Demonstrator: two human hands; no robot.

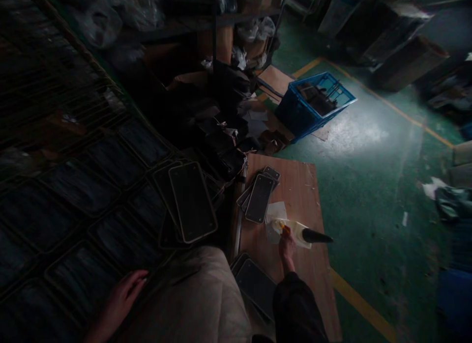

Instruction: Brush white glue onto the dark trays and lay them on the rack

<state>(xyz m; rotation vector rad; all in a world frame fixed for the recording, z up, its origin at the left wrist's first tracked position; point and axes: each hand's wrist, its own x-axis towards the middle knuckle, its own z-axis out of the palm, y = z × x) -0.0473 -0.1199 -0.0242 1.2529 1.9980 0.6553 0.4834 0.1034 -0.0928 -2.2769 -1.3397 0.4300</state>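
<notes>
On the wooden tabletop, my right hand (286, 243) is closed around a small orange-yellow stick-like piece (283, 227). Right beside it lies a cream-coloured plastic container (297, 232) with a black tapered part (316, 236) pointing right. Under the container's left end is a pale sheet (273, 214). Dark rounded rectangular panels (259, 198) are stacked just beyond it, and more dark panels (255, 283) lie near my right forearm. My left hand (127, 296) is low at the left, beside my covered leg, its fingers stretched out and no held thing visible.
Larger dark panels (193, 201) are piled left of the wooden table (306, 185). Rows of similar panels (118, 240) fill the left side. A blue crate (302, 112) stands on the green floor (368, 195). Behind are shelves (177, 28) with bags and boxes.
</notes>
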